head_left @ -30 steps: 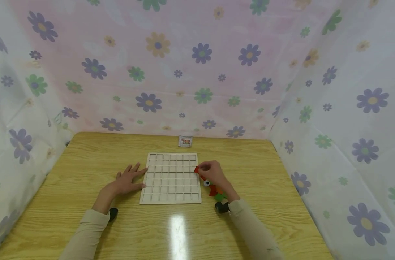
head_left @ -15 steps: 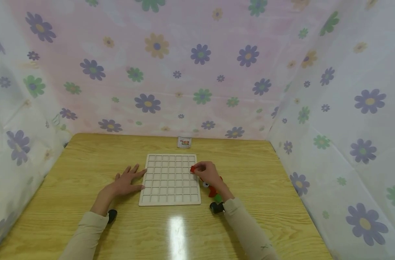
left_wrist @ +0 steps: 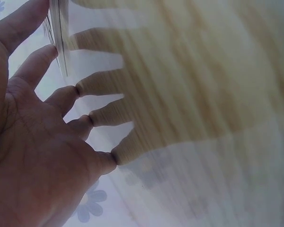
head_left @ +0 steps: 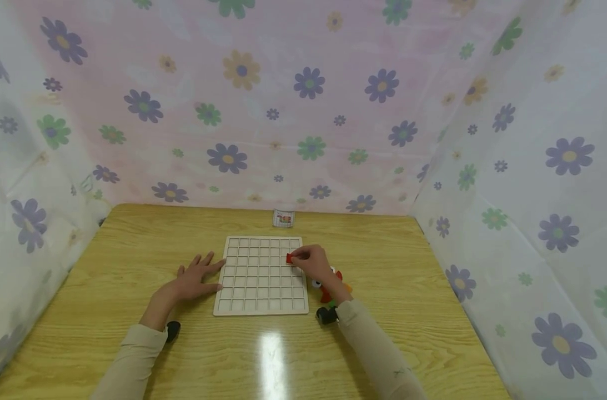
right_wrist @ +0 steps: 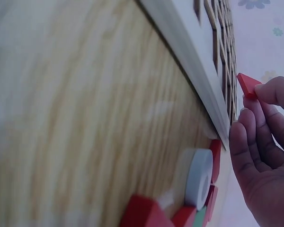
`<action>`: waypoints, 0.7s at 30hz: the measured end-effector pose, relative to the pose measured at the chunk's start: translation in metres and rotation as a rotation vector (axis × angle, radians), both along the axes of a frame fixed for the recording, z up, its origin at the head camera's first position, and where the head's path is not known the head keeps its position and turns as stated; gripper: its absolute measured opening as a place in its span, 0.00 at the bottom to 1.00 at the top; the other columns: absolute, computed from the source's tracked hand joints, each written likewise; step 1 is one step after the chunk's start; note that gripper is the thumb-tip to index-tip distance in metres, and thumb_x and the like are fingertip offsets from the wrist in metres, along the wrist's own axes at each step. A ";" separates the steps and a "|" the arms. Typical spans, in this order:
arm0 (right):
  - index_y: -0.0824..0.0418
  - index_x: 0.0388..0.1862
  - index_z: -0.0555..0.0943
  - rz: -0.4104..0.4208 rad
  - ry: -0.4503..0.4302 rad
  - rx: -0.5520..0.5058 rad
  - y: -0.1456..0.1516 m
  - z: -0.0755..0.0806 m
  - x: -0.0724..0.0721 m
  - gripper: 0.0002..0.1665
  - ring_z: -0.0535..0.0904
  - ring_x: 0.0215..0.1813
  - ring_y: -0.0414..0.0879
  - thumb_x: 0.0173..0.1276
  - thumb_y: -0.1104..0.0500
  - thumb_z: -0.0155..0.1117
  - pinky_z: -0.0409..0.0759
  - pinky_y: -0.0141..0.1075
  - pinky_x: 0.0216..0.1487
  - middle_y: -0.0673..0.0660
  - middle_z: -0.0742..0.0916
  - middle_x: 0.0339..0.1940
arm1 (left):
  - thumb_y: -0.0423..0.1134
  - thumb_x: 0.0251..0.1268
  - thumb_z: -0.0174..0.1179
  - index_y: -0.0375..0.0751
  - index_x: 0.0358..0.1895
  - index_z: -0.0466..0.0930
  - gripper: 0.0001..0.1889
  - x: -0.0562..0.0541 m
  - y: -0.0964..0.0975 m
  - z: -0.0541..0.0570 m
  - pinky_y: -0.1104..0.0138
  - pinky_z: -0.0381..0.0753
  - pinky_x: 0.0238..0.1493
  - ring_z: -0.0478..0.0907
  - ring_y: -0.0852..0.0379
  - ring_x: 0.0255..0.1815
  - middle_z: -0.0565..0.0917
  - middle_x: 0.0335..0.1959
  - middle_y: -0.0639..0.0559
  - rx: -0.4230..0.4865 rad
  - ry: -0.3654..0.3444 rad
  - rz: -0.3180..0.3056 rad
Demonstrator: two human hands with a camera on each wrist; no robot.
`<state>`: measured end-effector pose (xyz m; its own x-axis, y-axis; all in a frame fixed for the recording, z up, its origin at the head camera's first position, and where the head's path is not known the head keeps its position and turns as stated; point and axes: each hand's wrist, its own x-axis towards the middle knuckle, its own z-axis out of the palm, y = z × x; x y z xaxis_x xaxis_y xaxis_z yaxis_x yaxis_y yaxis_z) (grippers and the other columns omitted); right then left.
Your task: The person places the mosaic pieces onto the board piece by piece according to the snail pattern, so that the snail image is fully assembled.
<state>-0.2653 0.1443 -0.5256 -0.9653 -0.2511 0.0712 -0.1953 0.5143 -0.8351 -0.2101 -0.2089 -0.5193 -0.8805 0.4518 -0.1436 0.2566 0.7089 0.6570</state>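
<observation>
A pale wooden grid board [head_left: 261,276] with square cells lies on the table. My left hand [head_left: 190,279] rests at its left edge, fingers spread and straight; in the left wrist view the fingertips [left_wrist: 53,52] meet the board's side and the tabletop. Between thumb and fingers, my right hand [head_left: 313,262] pinches a small red block [head_left: 289,258] over the upper right cells. The right wrist view shows the red block [right_wrist: 247,86] with a pointed corner, held above the grid.
Right of the board, partly under my right forearm, lie several coloured pieces: red blocks [right_wrist: 144,212], a white round piece [right_wrist: 199,177], green and orange ones. A small picture card [head_left: 284,218] lies at the table's back edge. Flowered cloth [head_left: 263,111] hangs around the table.
My right hand has carried the red block leftward from beside the board's right edge to over its cells. My left hand has stayed at the left edge.
</observation>
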 end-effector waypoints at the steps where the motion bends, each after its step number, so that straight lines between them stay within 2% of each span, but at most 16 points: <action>1: 0.65 0.41 0.90 -0.001 -0.003 0.000 -0.001 0.001 0.000 0.06 0.84 0.36 0.44 0.71 0.65 0.68 0.83 0.35 0.39 0.59 0.91 0.37 | 0.49 0.72 0.63 0.36 0.78 0.61 0.38 0.000 0.000 0.000 0.21 0.33 0.65 0.34 0.19 0.78 0.45 0.80 0.24 0.001 0.001 0.000; 8: 0.67 0.42 0.89 0.025 0.000 0.020 -0.005 -0.003 -0.004 0.08 0.84 0.36 0.46 0.72 0.64 0.65 0.83 0.36 0.38 0.61 0.90 0.37 | 0.49 0.72 0.63 0.37 0.78 0.60 0.38 -0.003 0.000 -0.001 0.21 0.34 0.65 0.34 0.19 0.78 0.45 0.80 0.24 -0.006 0.005 -0.001; 21: 0.65 0.42 0.90 0.014 -0.037 -0.002 -0.008 -0.010 -0.009 0.07 0.84 0.36 0.45 0.70 0.63 0.68 0.83 0.37 0.39 0.59 0.90 0.37 | 0.50 0.72 0.63 0.39 0.79 0.60 0.38 -0.002 -0.002 -0.002 0.20 0.34 0.64 0.34 0.19 0.79 0.45 0.81 0.25 -0.016 -0.014 0.001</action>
<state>-0.2745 0.1364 -0.5357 -0.9637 -0.2646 0.0360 -0.1715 0.5098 -0.8430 -0.2122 -0.2106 -0.5218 -0.8787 0.4488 -0.1625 0.2473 0.7193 0.6491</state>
